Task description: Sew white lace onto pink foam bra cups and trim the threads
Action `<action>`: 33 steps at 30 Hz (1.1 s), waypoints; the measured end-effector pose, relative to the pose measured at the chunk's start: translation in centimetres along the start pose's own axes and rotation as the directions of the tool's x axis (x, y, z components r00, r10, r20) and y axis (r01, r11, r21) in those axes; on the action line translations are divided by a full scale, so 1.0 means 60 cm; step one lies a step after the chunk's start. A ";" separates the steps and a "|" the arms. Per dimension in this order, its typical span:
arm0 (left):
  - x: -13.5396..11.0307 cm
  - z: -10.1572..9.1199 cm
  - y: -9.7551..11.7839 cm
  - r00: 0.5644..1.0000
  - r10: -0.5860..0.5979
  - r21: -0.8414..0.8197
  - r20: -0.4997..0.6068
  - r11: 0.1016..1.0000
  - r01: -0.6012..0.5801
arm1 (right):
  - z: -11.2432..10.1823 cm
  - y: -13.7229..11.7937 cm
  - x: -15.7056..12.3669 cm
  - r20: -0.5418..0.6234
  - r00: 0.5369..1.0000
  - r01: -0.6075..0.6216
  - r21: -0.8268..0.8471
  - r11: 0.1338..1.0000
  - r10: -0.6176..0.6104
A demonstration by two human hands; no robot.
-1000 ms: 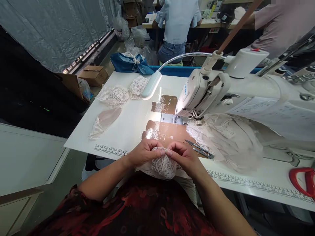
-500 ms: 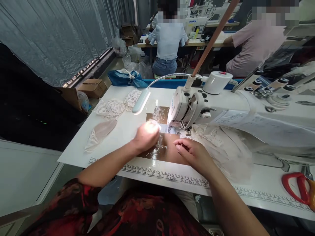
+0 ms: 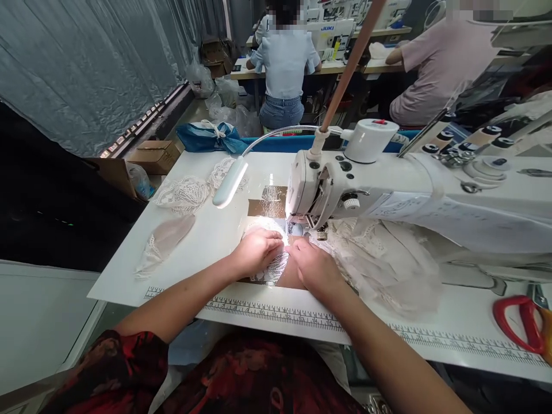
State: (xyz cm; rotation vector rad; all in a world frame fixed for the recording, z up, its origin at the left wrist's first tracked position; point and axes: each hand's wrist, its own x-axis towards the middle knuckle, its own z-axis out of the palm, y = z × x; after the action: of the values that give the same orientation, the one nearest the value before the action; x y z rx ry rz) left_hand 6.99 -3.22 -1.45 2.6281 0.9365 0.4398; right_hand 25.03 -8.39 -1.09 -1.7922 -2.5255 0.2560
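A white lace piece (image 3: 276, 269) lies at the front of the sewing machine's needle area, brightly lit. My left hand (image 3: 259, 251) rests on it with curled fingers, gripping its right part. From the other side my right hand (image 3: 313, 263) pinches the lace edge, its fingertips close to my left ones. The sewing machine (image 3: 317, 184) stands just beyond, with its presser foot (image 3: 297, 229) right past my fingertips. Brown tape (image 3: 292, 277) covers the bed under the lace. My fingers hide part of the lace edge.
Sheer lace fabric (image 3: 388, 270) is heaped right of the needle. More lace pieces (image 3: 181, 194) lie on the left of the table. A lamp (image 3: 230, 183) hangs low over the work. Red-handled scissors (image 3: 520, 322) lie at right. Two people sit at machines beyond.
A white lace piece now lies under my hands on the brown tape. My right hand has moved left to meet my left hand at the lace. The whole view has shifted slightly.
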 end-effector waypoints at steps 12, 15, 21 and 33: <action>0.043 0.029 -0.042 0.994 0.070 -0.226 -0.090 0.970 -0.089 | 0.010 0.006 0.015 -0.119 0.989 -0.096 -0.055 0.994 0.089; 0.048 0.024 -0.047 0.992 0.070 -0.293 -0.102 0.951 -0.098 | 0.012 0.006 0.016 -0.138 0.986 -0.105 -0.049 0.993 0.098; 0.048 0.027 -0.062 0.971 0.198 -0.116 -0.131 0.970 -0.214 | 0.016 0.006 0.015 -0.124 0.988 -0.104 -0.051 0.993 0.097; 0.055 0.030 -0.070 0.975 0.177 0.022 -0.135 0.984 -0.175 | 0.013 0.007 0.017 -0.083 0.993 -0.088 -0.037 0.995 0.085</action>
State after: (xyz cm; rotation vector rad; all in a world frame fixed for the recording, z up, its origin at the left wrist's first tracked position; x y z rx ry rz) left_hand 7.79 1.67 -4.11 2.7303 0.7482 0.6669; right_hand 24.97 -7.39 -2.01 -1.8884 -2.4187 0.1324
